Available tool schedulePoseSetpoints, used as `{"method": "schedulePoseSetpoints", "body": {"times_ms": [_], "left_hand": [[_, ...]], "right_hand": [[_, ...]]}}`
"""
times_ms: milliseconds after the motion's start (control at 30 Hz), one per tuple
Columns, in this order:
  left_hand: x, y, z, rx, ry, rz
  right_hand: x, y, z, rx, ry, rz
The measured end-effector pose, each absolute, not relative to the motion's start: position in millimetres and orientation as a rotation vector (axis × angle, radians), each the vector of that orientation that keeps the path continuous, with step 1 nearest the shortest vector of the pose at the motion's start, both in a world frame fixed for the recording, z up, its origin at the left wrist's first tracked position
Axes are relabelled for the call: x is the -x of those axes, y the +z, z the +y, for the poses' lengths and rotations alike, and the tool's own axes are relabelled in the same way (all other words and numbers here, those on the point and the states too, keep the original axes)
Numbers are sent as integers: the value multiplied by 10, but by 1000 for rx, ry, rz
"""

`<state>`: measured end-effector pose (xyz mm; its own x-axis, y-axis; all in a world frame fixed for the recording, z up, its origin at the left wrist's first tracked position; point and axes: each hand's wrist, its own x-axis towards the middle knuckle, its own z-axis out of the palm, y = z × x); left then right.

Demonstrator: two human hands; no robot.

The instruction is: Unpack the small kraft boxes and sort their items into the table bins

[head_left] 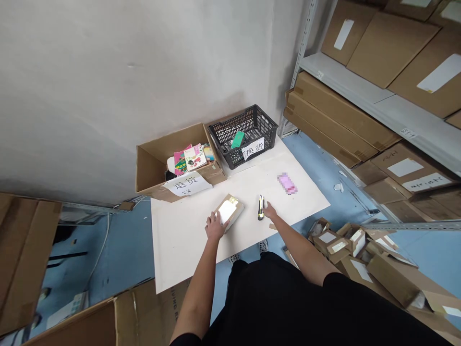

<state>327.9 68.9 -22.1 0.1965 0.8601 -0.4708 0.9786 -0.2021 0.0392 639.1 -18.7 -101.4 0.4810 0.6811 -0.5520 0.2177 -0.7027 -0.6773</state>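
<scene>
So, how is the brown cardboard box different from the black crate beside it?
The cardboard box is brown with solid walls; the black crate is open plastic mesh. The box holds several colourful books; the crate holds one green item. The box looks larger than the crate. Both stand open-topped at the far side of the table, each bearing a white handwritten label.

Brown parcel [228,211], yellow-black knife [260,207], black basket [248,126].

One knife [260,207], one black crate [269,139], two hands [215,225] [269,210].
</scene>
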Motion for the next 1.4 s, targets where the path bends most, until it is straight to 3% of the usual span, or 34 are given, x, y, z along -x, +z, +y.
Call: {"method": "schedulePoseSetpoints", "body": {"times_ms": [167, 300, 433, 900, 1200, 1400], "left_hand": [[-3263, -250, 504, -2087, -397, 1844], [-3281, -257, 427, -1992, -346, 1924], [-3270, -262, 504, -1912, -390, 1928], [-3049, -392, 628, -1948, -421, 1654], [-2656, -431, 603, -1735, 19, 1415], [-2575, -539, 385, -1793, 287, 1488]], "right_hand": [[-6022, -902, 19, 2262, 1061, -824], [-5280, -796, 235, 2050, 1222, -1049], [-4828, -732, 374, 2123, 1310, -1058], [-4822, -724, 674, 2217, 1363, -1139], [-5153, -660, 690, 1991, 1456, -1209], [-4500, -723, 498, 2315, 1164, -1144]]}}
